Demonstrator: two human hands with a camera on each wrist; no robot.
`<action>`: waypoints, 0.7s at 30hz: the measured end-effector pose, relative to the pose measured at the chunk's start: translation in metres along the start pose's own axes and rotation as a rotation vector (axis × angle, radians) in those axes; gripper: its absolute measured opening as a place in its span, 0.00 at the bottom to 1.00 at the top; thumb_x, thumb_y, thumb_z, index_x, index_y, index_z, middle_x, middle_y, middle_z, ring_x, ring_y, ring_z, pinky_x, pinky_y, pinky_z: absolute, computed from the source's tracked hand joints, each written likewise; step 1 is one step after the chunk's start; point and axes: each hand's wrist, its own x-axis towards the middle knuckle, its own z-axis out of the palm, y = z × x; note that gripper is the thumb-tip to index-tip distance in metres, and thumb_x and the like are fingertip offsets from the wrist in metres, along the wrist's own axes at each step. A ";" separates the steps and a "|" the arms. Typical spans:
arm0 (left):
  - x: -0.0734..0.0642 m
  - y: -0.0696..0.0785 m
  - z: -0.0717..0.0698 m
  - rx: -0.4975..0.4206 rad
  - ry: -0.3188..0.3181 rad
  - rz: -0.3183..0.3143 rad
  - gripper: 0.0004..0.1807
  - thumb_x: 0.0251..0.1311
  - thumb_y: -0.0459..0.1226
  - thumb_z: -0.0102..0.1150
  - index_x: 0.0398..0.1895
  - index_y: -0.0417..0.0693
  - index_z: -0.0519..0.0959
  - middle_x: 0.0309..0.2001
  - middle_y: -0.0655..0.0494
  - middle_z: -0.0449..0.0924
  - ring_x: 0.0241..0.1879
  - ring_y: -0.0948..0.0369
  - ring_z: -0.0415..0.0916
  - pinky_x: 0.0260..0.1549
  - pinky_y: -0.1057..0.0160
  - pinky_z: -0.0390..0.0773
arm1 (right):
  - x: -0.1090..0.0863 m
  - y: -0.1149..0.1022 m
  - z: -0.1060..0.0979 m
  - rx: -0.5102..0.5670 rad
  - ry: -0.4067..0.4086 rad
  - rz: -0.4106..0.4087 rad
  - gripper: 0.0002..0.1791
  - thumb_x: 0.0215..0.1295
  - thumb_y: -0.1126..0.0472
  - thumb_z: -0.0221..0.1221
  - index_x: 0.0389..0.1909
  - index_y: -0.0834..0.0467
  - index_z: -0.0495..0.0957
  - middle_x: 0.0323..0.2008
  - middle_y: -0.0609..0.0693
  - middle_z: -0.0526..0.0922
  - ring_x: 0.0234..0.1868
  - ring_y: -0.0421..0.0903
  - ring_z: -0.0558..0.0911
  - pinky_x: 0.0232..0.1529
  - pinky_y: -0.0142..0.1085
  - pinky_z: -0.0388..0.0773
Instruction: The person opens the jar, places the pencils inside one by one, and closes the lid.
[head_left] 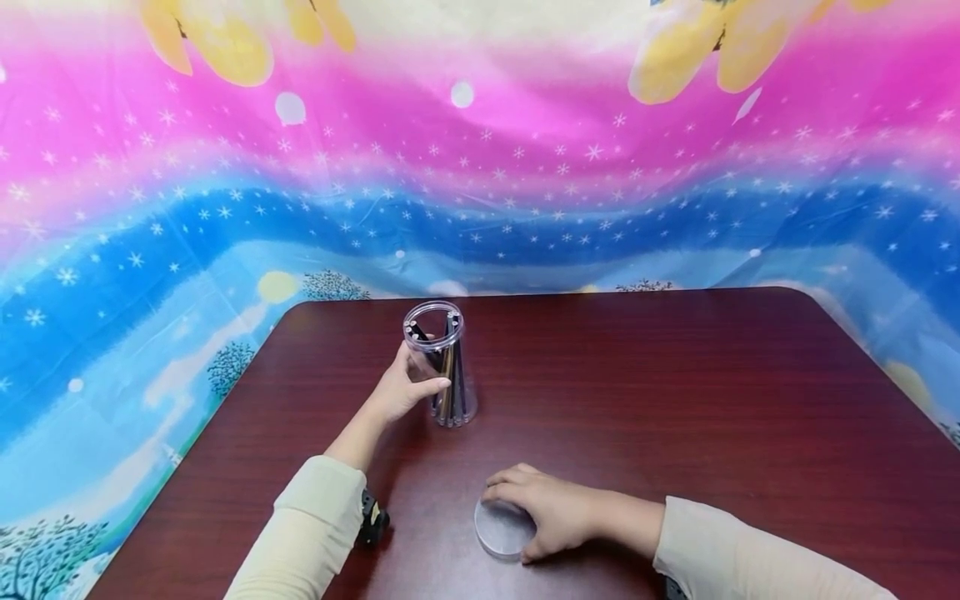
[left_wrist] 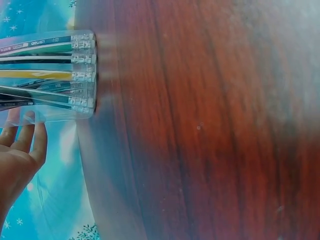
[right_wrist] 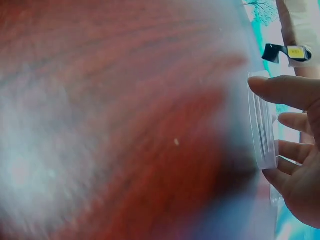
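A tall clear plastic jar, holding several slim pencils, stands upright on the table with its mouth uncovered. My left hand grips its side from the left, thumb across the front and fingers behind. Seen from the left wrist, the pencils are mostly dark, one of them yellow. Closer to me, the right hand holds a round clear lid by its rim, thumb on the near edge and fingers over the far one. The lid's ridged side shows in the right wrist view.
Both hands are over a dark red-brown wooden table with rounded far corners. Behind it and along its sides hangs a colourful cloth with snowflakes and trees. A black wrist device is strapped under the left sleeve.
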 end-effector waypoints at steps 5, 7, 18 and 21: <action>0.000 0.002 0.001 -0.008 -0.023 0.011 0.30 0.48 0.29 0.63 0.51 0.41 0.57 0.32 0.54 0.72 0.40 0.63 0.72 0.49 0.63 0.68 | -0.001 0.004 -0.010 0.051 0.012 0.051 0.38 0.34 0.59 0.71 0.54 0.54 0.71 0.56 0.52 0.71 0.55 0.46 0.68 0.54 0.36 0.68; 0.000 0.003 0.001 -0.015 -0.031 0.015 0.29 0.48 0.29 0.63 0.50 0.41 0.57 0.32 0.54 0.72 0.40 0.63 0.72 0.49 0.62 0.68 | 0.000 0.006 -0.016 0.068 0.020 0.076 0.38 0.35 0.59 0.71 0.54 0.54 0.70 0.57 0.53 0.70 0.55 0.47 0.68 0.55 0.37 0.68; -0.002 0.006 -0.001 0.050 -0.036 0.005 0.26 0.50 0.32 0.63 0.47 0.41 0.58 0.34 0.53 0.71 0.43 0.56 0.72 0.49 0.58 0.68 | 0.008 0.018 -0.051 0.116 0.148 0.123 0.37 0.39 0.59 0.70 0.56 0.56 0.70 0.56 0.52 0.71 0.56 0.50 0.68 0.53 0.41 0.68; -0.003 0.007 -0.001 0.058 -0.033 0.009 0.26 0.50 0.32 0.63 0.47 0.41 0.58 0.34 0.52 0.72 0.41 0.59 0.72 0.48 0.60 0.69 | 0.010 0.019 -0.060 0.120 0.188 0.140 0.37 0.39 0.59 0.70 0.56 0.55 0.70 0.56 0.51 0.72 0.55 0.49 0.68 0.51 0.41 0.69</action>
